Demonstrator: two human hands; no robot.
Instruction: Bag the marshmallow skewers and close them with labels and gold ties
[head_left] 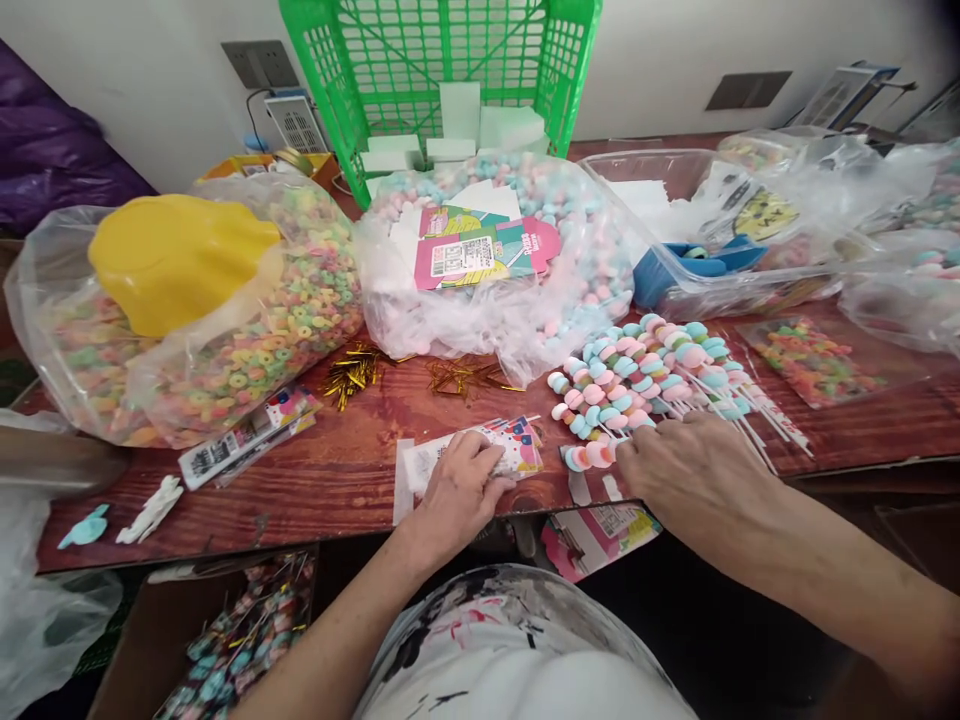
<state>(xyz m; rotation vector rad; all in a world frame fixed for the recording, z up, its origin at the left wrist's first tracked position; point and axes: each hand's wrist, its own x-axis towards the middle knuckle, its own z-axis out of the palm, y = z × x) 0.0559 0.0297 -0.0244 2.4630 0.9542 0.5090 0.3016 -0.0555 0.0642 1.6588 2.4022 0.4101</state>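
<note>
My left hand (pixel 461 485) rests on a small stack of printed plastic bags (pixel 521 445) near the table's front edge, fingers bent onto the top bag and thumb beside them. To the right, my right hand (pixel 686 465) is closed at a marshmallow skewer (pixel 589 457) with pink and blue pieces; its fingertips are partly hidden. Just beyond that hand lies a pile of marshmallow skewers (pixel 645 365), their white sticks pointing toward me and to the right. Gold twist ties (pixel 356 375) are spread on the table behind my left hand.
A large bag of ring candies (pixel 300 310) holds a yellow scoop (pixel 180 255). Behind my hands stand a bag of marshmallows (pixel 600 250) with printed cards on it and a green basket (pixel 450 50). A clear tub (pixel 675 170) is at right; below left, a cardboard box (pixel 142 640) holds wrapped skewers.
</note>
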